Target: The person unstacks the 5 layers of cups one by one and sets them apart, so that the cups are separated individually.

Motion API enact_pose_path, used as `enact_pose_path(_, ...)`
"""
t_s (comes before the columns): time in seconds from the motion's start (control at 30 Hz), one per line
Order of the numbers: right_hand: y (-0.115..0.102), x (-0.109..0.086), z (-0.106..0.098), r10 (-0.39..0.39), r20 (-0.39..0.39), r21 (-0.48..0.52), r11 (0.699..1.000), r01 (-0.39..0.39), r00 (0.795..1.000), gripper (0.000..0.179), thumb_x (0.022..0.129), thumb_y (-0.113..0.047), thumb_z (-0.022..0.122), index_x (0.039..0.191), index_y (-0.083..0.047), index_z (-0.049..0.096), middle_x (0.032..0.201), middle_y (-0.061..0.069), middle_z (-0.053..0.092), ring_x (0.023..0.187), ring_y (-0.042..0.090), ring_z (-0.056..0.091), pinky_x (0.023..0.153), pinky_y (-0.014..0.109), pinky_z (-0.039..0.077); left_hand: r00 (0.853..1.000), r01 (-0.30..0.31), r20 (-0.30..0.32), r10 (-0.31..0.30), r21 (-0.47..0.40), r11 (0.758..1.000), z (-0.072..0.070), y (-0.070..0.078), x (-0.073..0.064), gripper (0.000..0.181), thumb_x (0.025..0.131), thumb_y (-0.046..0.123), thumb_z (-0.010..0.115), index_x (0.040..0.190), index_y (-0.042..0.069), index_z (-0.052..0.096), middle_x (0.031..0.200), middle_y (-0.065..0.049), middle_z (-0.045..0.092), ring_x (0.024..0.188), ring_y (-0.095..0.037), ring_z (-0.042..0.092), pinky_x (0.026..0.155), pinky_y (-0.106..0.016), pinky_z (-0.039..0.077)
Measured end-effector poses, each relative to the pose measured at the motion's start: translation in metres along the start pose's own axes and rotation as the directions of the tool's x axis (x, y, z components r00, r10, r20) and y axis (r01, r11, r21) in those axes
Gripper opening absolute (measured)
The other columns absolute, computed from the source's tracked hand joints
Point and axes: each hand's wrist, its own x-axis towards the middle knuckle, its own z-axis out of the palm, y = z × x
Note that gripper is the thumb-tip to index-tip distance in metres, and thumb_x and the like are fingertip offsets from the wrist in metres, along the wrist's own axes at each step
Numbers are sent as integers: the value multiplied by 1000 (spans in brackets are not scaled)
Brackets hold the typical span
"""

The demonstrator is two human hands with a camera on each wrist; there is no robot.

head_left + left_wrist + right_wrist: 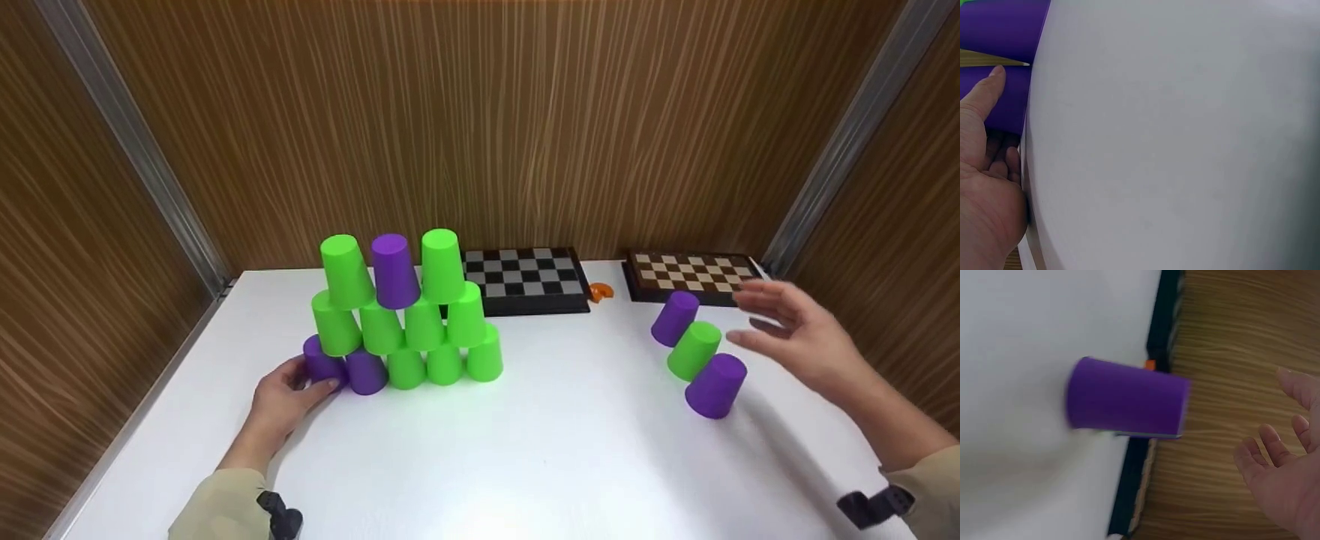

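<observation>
Upside-down cups form a three-level stack at the left of the table. My left hand (281, 401) grips the leftmost purple cup (324, 361) of the bottom row, its thumb (988, 93) on the near side in the left wrist view. Beside it stand another purple cup (367, 373) and three green ones. Several green cups (424, 324) make the middle level; a purple cup (395, 271) between two green ones tops it. My right hand (806, 337) hovers with fingers spread and nothing held, near a loose green cup (694, 351) and two purple cups, the nearest (716, 386) being purple.
A black-and-grey checkered board (525, 277) lies behind the stack. Next to it is a small orange piece (601, 291). Farther right lies a brown checkered board (694, 274). Wood-grain walls (510, 127) enclose the white table (525, 457) at the back and sides.
</observation>
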Motion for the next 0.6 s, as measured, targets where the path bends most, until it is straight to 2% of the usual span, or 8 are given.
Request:
enact_pose_path(0.1,-26,13,3,-13,4,-23,1000,14,1000,64,98,-17,80,152,-11,48,139,-2,62,120,-6,58,96,4,48,1000,5,2,-5,-7,1000,-1,0,0,88,95,26,83,160,-8,34,164,-29,37,155,-42,33,130,-47,29)
enact_pose_path(0.2,-53,27,12,-25,20,-37,999,26,999,64,98,-22,81,153,-15,49,144,11,61,129,13,62,96,4,48,1000,-1,-2,1,-15,1000,0,-1,1,86,96,24,82,160,-8,35,164,-29,39,155,-42,34,130,-46,29)
enact_pose_path(0.27,-72,38,23,-38,35,-37,999,39,999,63,98,-25,80,152,-17,50,146,12,61,133,24,61,98,7,49,1000,-6,-8,6,-24,1000,0,-1,1,84,96,23,82,159,-8,36,163,-29,40,154,-42,35,129,-45,30)
enact_pose_path(0.33,-90,49,37,-69,57,-29,997,71,996,62,99,-27,80,152,-17,51,147,12,62,136,33,59,106,17,51,1000,-11,-13,11,-28,1000,1,-1,2,83,96,22,82,159,-8,37,162,-29,41,154,-42,36,129,-45,31)
enact_pose_path(0.43,-116,66,61,-121,92,1,993,121,988,59,100,-27,79,152,-16,52,146,10,62,138,33,58,117,39,49,1000,-14,-14,13,-30,999,2,-1,1,83,95,21,82,158,-9,38,161,-30,42,153,-43,36,129,-46,31)
enact_pose_path(0.5,-132,77,78,-154,112,37,988,151,982,59,99,-25,79,152,-16,53,146,10,62,139,33,57,118,52,47,1000,-16,-12,16,-27,999,2,0,1,83,95,22,82,158,-9,38,161,-30,41,153,-43,36,129,-46,31)
enact_pose_path(0.6,-154,94,106,-170,142,94,983,158,975,60,98,-25,80,152,-17,53,147,9,61,140,30,56,120,52,45,1000,-14,-9,13,-28,1000,1,0,0,83,96,22,82,159,-9,37,162,-30,40,154,-43,35,129,-46,30)
